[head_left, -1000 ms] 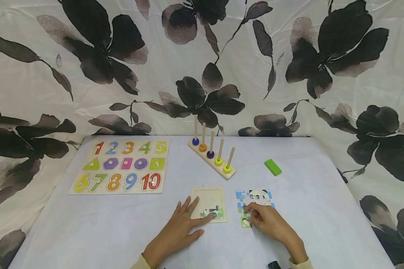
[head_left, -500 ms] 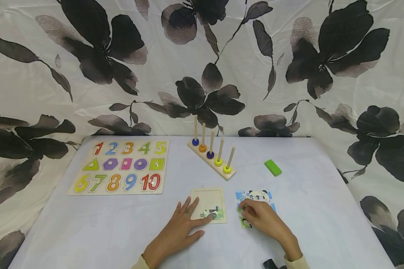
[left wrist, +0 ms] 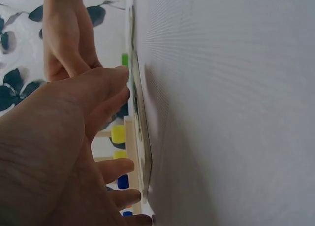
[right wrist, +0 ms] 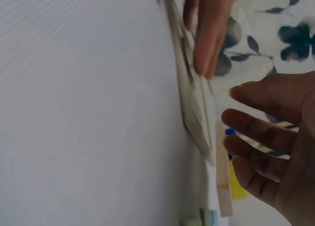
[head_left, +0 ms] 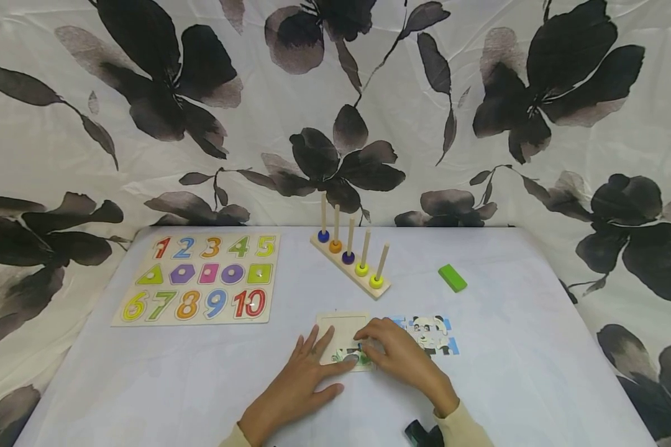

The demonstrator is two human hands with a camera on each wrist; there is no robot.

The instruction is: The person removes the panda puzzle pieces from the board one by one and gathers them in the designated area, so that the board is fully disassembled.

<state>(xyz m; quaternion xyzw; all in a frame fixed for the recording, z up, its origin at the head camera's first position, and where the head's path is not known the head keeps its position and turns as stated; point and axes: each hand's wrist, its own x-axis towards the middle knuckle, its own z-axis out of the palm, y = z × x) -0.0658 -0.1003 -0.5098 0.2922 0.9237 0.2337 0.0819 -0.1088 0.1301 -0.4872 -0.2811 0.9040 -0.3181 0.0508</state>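
Note:
A small wooden puzzle tray [head_left: 341, 324] lies on the table, with a green and white picture piece [head_left: 342, 356] along its bottom. My left hand [head_left: 299, 385] rests spread at its left side, fingers extended onto the tray and the piece. Over the tray's right part is my right hand [head_left: 405, 357], fingers bent, thumb toward the piece. In the right wrist view its thumb and fingertips look apart; whether a thin piece is held cannot be made out. Panda puzzle pieces [head_left: 432, 335] lie to the right of the tray, partly covered by this hand.
Behind stands a peg board [head_left: 349, 267] with coloured rings. A number and shape board [head_left: 198, 279] lies at the left, and a green block [head_left: 452, 278] at the right. A black device [head_left: 422, 433] is at my right wrist. A floral cloth [head_left: 335, 112] hangs behind.
My right hand has moved left, from above the panda pieces to the tray. More of the panda face shows now. The left hand stays almost where it was.

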